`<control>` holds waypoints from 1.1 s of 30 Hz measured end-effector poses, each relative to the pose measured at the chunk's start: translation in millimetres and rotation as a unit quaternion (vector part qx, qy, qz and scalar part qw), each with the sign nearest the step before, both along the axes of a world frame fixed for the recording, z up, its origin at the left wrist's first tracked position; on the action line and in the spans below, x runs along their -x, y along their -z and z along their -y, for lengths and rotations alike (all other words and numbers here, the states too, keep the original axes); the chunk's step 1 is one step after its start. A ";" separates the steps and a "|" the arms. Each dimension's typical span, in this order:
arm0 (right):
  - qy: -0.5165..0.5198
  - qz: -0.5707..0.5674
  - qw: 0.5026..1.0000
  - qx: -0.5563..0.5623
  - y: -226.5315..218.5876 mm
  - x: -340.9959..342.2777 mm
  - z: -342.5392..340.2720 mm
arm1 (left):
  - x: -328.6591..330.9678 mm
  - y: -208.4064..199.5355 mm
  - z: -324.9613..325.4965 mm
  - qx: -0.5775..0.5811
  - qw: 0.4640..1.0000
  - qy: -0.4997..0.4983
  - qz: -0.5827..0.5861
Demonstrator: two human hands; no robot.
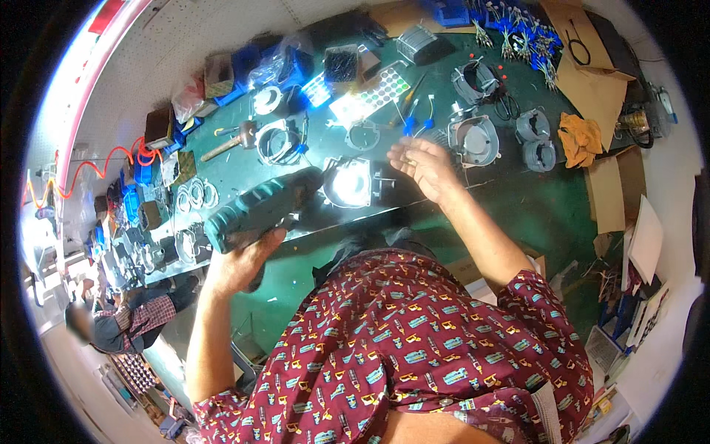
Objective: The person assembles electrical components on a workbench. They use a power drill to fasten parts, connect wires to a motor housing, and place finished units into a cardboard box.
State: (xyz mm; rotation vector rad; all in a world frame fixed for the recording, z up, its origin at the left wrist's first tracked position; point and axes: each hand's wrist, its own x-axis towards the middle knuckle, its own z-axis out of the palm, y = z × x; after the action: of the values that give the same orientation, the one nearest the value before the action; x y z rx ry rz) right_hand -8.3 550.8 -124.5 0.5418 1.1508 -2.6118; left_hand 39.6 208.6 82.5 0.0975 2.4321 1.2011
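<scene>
Workshop, pale perforated wall behind; dark green worktop crowded with blue bins, hammer, metal parts and orange cloth, cardboard at right end. Bulky dark green power tool slants over worktop's front edge, blackish end close to round metal housing, silvery, glaring under bright light; contact cannot be told. Left hand grips tool from below; right hand, fingers loosely parted, hangs beside housing. Person in checked clothing, far left.

No text or number can be read, even on the dotted sheet beyond the brightly lit metal housing.
</scene>
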 end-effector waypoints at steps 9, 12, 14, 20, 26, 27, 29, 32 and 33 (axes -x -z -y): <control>-0.106 0.014 0.994 0.039 -14.3 -12.6 6.4 | -49.7 50.7 -0.6 -0.204 0.963 -0.162 0.068; -0.089 0.025 0.996 -0.019 -11.2 -12.1 7.5 | -45.9 55.1 -3.8 -0.222 0.957 -0.166 0.089; -0.074 0.022 0.997 0.012 -9.5 -12.7 5.4 | -42.0 56.2 -3.8 -0.212 0.959 -0.157 0.101; -0.069 0.029 0.997 0.033 -11.8 -10.7 1.1 | -35.9 62.1 -1.8 -0.200 0.961 -0.149 0.120; -0.055 0.050 0.997 0.018 -9.5 -16.7 1.2 | -34.9 71.2 -3.5 -0.210 0.958 -0.137 0.136; -0.052 0.057 0.997 0.022 -10.2 -15.9 1.5 | -36.2 72.8 -4.8 -0.221 0.954 -0.146 0.138; -0.039 0.063 0.997 0.037 -6.9 -16.2 3.4 | -39.6 77.2 -7.5 -0.244 0.946 -0.161 0.140; -0.040 0.068 0.996 0.050 -11.9 -16.2 7.4 | -44.3 80.6 -7.0 -0.242 0.943 -0.182 0.137; -0.047 0.067 0.995 0.050 -12.4 -16.0 6.6 | -45.9 82.1 -5.9 -0.244 0.942 -0.180 0.142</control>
State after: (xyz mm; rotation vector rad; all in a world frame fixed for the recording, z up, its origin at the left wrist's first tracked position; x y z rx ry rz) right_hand 7.7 544.3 -112.1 0.6173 0.9749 -2.4952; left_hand 85.5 214.6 0.4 -0.3670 1.9065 1.8191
